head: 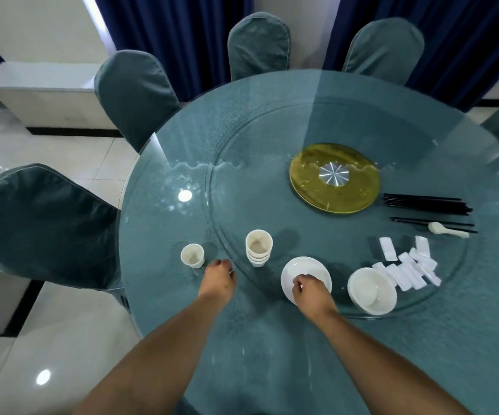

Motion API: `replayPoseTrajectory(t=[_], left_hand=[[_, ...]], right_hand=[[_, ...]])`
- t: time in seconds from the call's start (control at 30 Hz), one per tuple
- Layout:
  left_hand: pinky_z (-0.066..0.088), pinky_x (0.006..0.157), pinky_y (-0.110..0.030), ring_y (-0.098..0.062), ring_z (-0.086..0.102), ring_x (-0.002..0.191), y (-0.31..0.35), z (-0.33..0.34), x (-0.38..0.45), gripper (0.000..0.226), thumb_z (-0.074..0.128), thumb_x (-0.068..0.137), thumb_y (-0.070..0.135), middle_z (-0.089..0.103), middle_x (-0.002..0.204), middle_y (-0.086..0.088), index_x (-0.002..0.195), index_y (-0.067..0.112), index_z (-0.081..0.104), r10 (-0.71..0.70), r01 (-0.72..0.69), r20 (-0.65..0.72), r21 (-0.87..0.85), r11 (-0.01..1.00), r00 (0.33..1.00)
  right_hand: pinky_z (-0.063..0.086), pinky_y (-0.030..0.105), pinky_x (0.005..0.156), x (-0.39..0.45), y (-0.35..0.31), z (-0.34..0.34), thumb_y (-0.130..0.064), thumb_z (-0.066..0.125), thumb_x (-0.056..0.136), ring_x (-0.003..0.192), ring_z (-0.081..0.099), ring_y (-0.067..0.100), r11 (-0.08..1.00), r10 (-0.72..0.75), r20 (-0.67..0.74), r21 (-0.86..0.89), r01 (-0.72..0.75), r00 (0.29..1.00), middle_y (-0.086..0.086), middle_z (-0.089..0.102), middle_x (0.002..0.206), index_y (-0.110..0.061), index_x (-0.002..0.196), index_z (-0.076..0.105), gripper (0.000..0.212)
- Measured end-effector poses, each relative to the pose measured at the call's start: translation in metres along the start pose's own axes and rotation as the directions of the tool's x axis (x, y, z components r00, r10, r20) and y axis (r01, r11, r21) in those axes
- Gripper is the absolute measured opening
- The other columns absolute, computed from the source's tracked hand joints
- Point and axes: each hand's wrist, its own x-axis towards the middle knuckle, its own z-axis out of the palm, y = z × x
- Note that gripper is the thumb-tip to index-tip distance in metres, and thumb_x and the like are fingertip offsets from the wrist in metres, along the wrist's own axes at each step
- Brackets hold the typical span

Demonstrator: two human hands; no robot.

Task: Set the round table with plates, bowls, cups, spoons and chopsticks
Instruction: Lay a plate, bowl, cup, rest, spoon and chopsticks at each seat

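White ware: we read the plate as the piece in hand; it lies on the near rim of the glass turntable, between the stack of cups and the bowls.
Right hand: fingers curled over the plate's near edge, pinching it as far as we can tell; the fingertips are hidden under the knuckles.
Left hand: fingers loosely curled, tips down on the round table, holding nothing; it sits just beside the single cup, apart from it.
Other supplies: black chopsticks and one spoon lie further right on the turntable, with white packets between them and the bowls.
Progress: we judge the setting barely begun; only the single cup stands at a place on the outer ring.
Risk 1: glazed plate on glass, so it could slip from a shallow edge pinch and strike the turntable.
Risk 2: the turntable may rotate under a sideways pull, carrying the cups with it.
Risk 3: the tall stack of cups stands near both hands; a forearm sweeping across could tip it.
Surroundings: covered chairs ring the table; a gold disc sits at the hub.
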Motion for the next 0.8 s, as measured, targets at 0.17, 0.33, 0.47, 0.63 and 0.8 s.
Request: replayPoseTrajectory(t=[0.17, 0.33, 0.47, 0.63, 0.8], left_hand=[[0.048, 0.087, -0.035, -0.034, 0.061, 0.1, 0.039, 0.021, -0.008, 0.021, 0.051, 0.094, 0.018, 0.064, 0.105, -0.017, 0.096, 0.003, 0.065, -0.002, 0.002, 0.023, -0.023, 1.0, 1.0], [0.048, 0.081, -0.036, -0.036, 0.062, 0.1, 0.075, 0.048, -0.009, 0.021, 0.049, 0.093, 0.019, 0.068, 0.104, -0.017, 0.096, 0.005, 0.064, -0.069, 0.074, 0.071, -0.071, 0.995, 0.995], [0.046, 0.085, -0.035, -0.038, 0.06, 0.109, 0.102, 0.069, -0.005, 0.022, 0.05, 0.094, 0.017, 0.067, 0.113, -0.021, 0.103, 0.003, 0.065, -0.191, 0.209, 0.114, -0.168, 0.963, 0.975], [0.045, 0.096, -0.033, -0.034, 0.059, 0.118, 0.11, 0.089, 0.005, 0.029, 0.054, 0.093, 0.021, 0.066, 0.122, -0.017, 0.114, 0.003, 0.066, -0.256, 0.283, 0.191, -0.135, 0.949, 0.948], [0.049, 0.092, -0.034, -0.033, 0.06, 0.114, 0.116, 0.099, 0.012, 0.031, 0.06, 0.091, 0.023, 0.065, 0.12, -0.016, 0.115, 0.005, 0.064, -0.262, 0.288, 0.217, -0.094, 0.953, 0.94]], right_hand=[[0.051, 0.031, 0.084, -0.008, 0.024, -0.015, -0.019, 0.045, 0.093, 0.099, 0.063, 0.027, 0.998, 0.055, -0.027, 0.019, -0.054, 0.998, 0.004, 0.069, 0.112, -0.014, 0.102, 0.068, 0.026], [0.05, 0.029, 0.088, -0.014, 0.051, -0.029, -0.023, 0.047, 0.093, 0.108, 0.062, 0.025, 0.995, 0.104, -0.019, 0.004, -0.104, 0.994, 0.007, 0.066, 0.12, -0.016, 0.117, 0.065, 0.031], [0.046, 0.028, 0.09, -0.013, 0.072, -0.042, -0.026, 0.048, 0.093, 0.111, 0.06, 0.025, 0.987, 0.153, 0.04, 0.037, -0.155, 0.987, 0.007, 0.065, 0.121, -0.016, 0.12, 0.063, 0.033], [0.044, 0.028, 0.092, -0.004, 0.079, -0.045, -0.024, 0.048, 0.092, 0.114, 0.058, 0.027, 0.981, 0.167, 0.107, 0.077, -0.175, 0.98, 0.009, 0.063, 0.123, -0.014, 0.122, 0.062, 0.034], [0.042, 0.027, 0.101, 0.007, 0.077, -0.041, -0.026, 0.049, 0.093, 0.124, 0.053, 0.025, 0.981, 0.167, 0.168, 0.071, -0.181, 0.972, 0.009, 0.058, 0.135, -0.016, 0.138, 0.05, 0.047]])
